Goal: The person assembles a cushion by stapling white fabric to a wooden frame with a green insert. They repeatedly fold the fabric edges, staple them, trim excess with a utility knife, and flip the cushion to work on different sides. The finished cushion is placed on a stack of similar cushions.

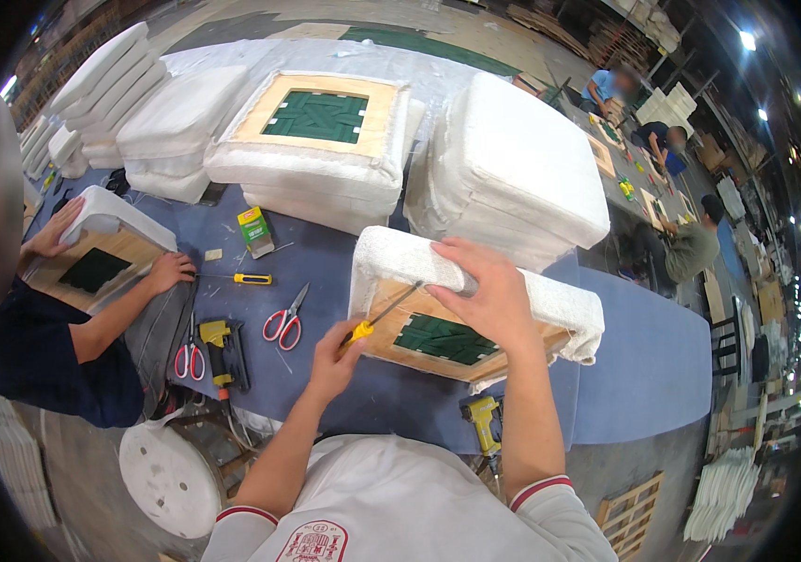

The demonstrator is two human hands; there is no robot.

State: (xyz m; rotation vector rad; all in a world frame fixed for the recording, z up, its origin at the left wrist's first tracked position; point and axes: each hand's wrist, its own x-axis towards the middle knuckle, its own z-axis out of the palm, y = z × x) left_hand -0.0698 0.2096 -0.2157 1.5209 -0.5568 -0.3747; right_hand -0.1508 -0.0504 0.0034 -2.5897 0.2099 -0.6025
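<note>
My left hand [335, 354] grips a yellow-handled screwdriver [384, 311], its shaft slanting up to the upper edge of a seat cushion [560, 314] tipped on its side. The cushion has white fleecy padding around a wooden frame with green webbing [445, 339]. My right hand [487, 292] clamps over the padded top edge, pressing it down where the shaft's tip meets it. The cushion rests on a blue-covered table [644, 365].
Stacks of white cushions [513, 159] stand behind, one showing its green webbing [316, 117]. A person at the left holds another cushion [101, 253]. Red scissors [284, 320], a second screwdriver [243, 278], yellow staple guns [221, 351], a small box [254, 229] lie about. More people work far right.
</note>
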